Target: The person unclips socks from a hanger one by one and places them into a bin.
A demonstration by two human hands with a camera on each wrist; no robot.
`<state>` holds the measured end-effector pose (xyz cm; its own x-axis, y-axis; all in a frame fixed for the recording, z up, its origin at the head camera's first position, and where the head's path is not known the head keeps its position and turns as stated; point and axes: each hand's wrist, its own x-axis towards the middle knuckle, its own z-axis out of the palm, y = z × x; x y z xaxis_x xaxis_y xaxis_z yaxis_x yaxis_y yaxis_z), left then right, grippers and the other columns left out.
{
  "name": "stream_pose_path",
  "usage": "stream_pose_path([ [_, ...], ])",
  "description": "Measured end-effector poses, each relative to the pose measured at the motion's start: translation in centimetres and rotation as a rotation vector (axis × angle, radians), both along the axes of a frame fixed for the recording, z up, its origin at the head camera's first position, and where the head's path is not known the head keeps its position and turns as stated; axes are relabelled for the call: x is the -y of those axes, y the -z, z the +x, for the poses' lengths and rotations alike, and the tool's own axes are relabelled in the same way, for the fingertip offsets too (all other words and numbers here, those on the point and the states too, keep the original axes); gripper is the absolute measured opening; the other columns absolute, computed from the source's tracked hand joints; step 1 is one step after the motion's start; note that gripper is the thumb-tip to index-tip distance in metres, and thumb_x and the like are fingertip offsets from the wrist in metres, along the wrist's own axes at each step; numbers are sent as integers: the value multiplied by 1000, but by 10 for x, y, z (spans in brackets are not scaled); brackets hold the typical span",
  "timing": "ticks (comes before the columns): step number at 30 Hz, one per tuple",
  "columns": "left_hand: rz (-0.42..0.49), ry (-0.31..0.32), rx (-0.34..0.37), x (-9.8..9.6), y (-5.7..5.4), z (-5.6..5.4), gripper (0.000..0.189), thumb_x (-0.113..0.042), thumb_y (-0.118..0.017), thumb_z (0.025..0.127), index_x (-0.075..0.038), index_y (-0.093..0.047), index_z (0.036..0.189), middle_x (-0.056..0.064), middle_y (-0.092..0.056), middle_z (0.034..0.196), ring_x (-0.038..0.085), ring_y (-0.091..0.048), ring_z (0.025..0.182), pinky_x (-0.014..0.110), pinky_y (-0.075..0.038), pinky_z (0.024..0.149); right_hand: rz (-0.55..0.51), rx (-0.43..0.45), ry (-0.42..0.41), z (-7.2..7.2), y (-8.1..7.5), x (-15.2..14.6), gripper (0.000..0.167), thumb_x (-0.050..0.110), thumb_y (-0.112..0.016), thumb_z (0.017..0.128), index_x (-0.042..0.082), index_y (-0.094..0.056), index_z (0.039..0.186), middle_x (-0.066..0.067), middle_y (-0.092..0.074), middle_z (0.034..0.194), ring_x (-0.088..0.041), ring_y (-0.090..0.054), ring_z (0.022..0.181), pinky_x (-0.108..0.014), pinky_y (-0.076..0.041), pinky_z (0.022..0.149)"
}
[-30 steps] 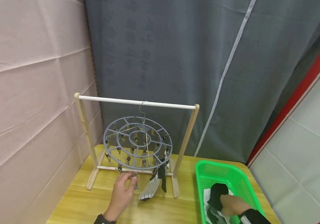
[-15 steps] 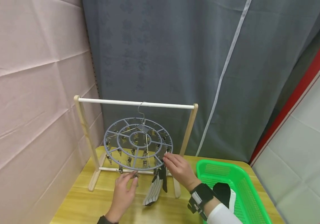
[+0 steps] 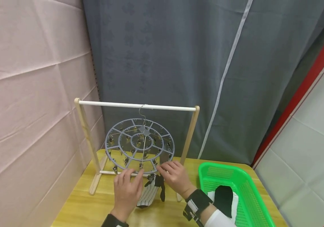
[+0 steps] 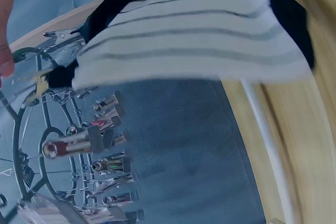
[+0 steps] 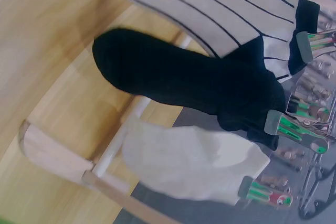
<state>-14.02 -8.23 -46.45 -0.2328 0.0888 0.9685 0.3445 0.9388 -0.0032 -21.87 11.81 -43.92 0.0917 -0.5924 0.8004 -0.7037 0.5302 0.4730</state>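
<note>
A round grey clip hanger (image 3: pixel 144 130) hangs by its hook from a rack. My left hand (image 3: pixel 128 189) is at its front rim, thumb and fingers spread apart. To the right, my right hand (image 3: pixel 176 178) pinches the rim between thumb and fingers. Between the hands hangs a white sock with dark stripes (image 3: pixel 148 196), also large in the left wrist view. Beside it in the right wrist view, a black sock (image 5: pixel 168 74) and a plain white sock (image 5: pixel 189 161) hang from metal clips. Several bare clips (image 4: pixel 73 145) dangle under the rings.
The rack's white bar (image 3: pixel 116 104) sits on wooden posts (image 3: pixel 190 135) standing on the wooden table (image 3: pixel 74 208). At the right, a green basket (image 3: pixel 250 189) holds a black cloth piece (image 3: pixel 223 200) over white ones. A grey curtain (image 3: pixel 162 56) hangs behind.
My right hand has come from the basket to the hanger's rim. The hanger has turned, its front side shifting left with the socks. My left hand has let go of a clip.
</note>
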Motion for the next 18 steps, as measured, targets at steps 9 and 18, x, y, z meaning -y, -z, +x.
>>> stream_pose_path([
  [9,82,-14,21,12,-2,-2,20,-21,-55,89,-10,-70,83,11,-63,88,30,-59,84,44,-42,76,-18,0,-98,6,-4,13,17,18,-58,96,14,-75,99,2,-74,88,-12,-68,79,-26,-51,72],
  [18,162,15,48,29,-1,-5,14,-12,-58,82,-4,-69,84,15,-67,93,32,-63,86,45,-43,80,14,80,-52,10,-5,9,22,15,-52,99,16,-74,102,4,-71,83,-12,-65,77,-28,-51,75],
])
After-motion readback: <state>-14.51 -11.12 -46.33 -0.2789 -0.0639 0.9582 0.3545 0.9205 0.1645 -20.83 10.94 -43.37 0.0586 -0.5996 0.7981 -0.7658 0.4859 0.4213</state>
